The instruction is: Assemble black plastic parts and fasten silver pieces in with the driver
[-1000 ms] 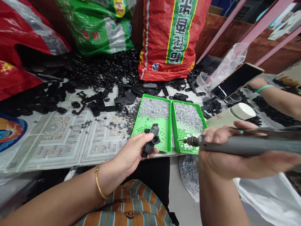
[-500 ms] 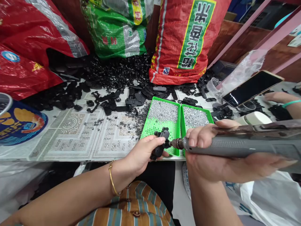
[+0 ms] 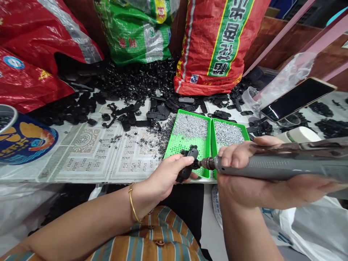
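Between the thumb and fingers of my left hand (image 3: 171, 169) is a small black plastic part (image 3: 187, 168), with short arms sticking out. My right hand (image 3: 241, 181) is wrapped round a grey electric screwdriver (image 3: 277, 166), which lies almost level and points left. Its bit (image 3: 202, 163) meets the right side of the black part; whether a screw sits at the tip cannot be made out. Behind and beneath the part stand a green tray (image 3: 169, 143) and, to its right, a second green tray (image 3: 246, 135), both holding many tiny silvery screws.
Loose black plastic parts (image 3: 157, 108) are heaped along the back of the table. Behind them stand a red sack (image 3: 201, 43) and a green sack (image 3: 130, 40). A blue tub (image 3: 29, 141) is at left; a phone (image 3: 299, 99) leans at right beside a white bottle (image 3: 303, 135).
The view has shifted slightly. My hands keep their grip, and the bit stays against the black part. Another person's hand at the far right has gone out of view.
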`<state>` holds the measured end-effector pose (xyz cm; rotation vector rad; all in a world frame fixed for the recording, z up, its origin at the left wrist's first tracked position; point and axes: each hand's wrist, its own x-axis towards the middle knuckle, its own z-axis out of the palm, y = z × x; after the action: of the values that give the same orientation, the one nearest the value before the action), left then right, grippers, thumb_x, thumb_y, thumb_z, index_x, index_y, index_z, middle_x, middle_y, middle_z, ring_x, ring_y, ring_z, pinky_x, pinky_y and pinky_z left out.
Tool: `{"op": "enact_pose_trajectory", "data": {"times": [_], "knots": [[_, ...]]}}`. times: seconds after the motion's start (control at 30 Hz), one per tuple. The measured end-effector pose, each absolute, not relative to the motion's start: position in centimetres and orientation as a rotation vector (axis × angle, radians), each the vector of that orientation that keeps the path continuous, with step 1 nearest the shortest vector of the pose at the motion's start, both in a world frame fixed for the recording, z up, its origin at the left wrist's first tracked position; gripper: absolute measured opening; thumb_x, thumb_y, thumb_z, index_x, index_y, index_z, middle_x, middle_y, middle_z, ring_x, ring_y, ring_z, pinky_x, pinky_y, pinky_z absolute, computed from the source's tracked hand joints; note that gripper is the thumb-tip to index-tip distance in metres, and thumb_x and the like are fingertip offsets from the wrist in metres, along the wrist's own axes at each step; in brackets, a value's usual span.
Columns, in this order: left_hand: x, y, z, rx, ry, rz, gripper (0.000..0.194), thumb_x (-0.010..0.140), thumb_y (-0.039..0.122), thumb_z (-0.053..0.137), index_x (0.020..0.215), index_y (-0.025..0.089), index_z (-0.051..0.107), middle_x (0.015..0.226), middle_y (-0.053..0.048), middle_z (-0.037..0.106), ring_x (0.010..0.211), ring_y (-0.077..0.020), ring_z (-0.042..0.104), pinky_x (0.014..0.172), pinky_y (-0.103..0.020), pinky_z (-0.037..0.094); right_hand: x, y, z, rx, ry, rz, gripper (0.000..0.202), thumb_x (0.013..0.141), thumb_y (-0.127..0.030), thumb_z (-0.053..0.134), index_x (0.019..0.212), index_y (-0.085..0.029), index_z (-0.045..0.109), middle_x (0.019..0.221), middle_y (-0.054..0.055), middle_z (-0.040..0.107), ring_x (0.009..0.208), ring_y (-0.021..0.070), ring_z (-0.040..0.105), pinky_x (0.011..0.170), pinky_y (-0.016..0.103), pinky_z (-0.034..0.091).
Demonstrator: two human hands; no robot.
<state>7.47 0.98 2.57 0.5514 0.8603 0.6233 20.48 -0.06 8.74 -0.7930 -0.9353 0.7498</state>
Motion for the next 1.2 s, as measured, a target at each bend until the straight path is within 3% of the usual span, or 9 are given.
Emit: {"op": "enact_pose_trajectory", "data": {"times": [0.17,0.4,0.8,0.97,1.07,1.2], "knots": [[7.5,0.9,2.8,0.559,0.872,0.626,0.024,0.074,0.038,0.06,0.078,0.016,0.049,0.074,0.0,0.055,0.065,-0.0135,0.061,0.061,-0.028,0.041,20.6,0.0,8.3,-0.748,-0.985,0.733,0.054,0.065,-0.07,0.049,0.082,-0.019,0.058,0.043,-0.005,0.049,0.035,0.0133,0.045,0.039,0.03,0.037],[7.7,0.6,3.1,0.539,0.897,0.642,0.024,0.073,0.037,0.061,0.075,0.018,0.047,0.073,0.001,0.055,0.066,-0.0145,0.062,0.064,-0.029,0.042,20.2,0.0,7.7,-0.672,-1.072,0.74,0.043,0.069,-0.062,0.054,0.07,-0.019,0.057,0.045,-0.004,0.05,0.037,0.0144,0.05,0.036,0.03,0.04],[7.8,0.8,3.0,0.544,0.923,0.615,0.025,0.072,0.038,0.062,0.077,0.017,0.048,0.077,-0.001,0.059,0.064,-0.014,0.062,0.063,-0.029,0.044,19.1,-0.1,8.0,-0.716,-1.073,0.78,0.046,0.069,-0.065,0.051,0.065,-0.019,0.057,0.044,-0.004,0.047,0.036,0.0128,0.047,0.036,0.03,0.039],[7.8,1.1,2.9,0.595,0.914,0.606,0.027,0.071,0.039,0.062,0.076,0.017,0.048,0.068,-0.001,0.059,0.059,-0.0147,0.062,0.058,-0.026,0.041,20.4,-0.1,7.6,-0.691,-1.119,0.74,0.053,0.07,-0.068,0.046,0.082,-0.019,0.061,0.045,-0.003,0.051,0.038,0.0141,0.048,0.038,0.03,0.04],[7.4,1.2,2.9,0.618,0.908,0.565,0.028,0.071,0.04,0.062,0.075,0.016,0.048,0.065,-0.001,0.058,0.056,-0.0137,0.061,0.057,-0.026,0.04,22.0,-0.4,7.9,-0.719,-1.119,0.6,0.058,0.066,-0.07,0.047,0.092,-0.021,0.063,0.044,-0.004,0.049,0.037,0.0142,0.046,0.04,0.031,0.04],[5.9,1.0,3.0,0.64,0.835,0.54,0.027,0.069,0.035,0.067,0.082,0.015,0.055,0.077,-0.003,0.06,0.067,-0.0128,0.061,0.067,-0.026,0.041,23.4,-0.6,7.2,-0.947,-0.836,0.344,0.048,0.064,-0.066,0.052,0.082,-0.022,0.063,0.05,-0.003,0.049,0.04,0.0126,0.045,0.037,0.029,0.036]]}}
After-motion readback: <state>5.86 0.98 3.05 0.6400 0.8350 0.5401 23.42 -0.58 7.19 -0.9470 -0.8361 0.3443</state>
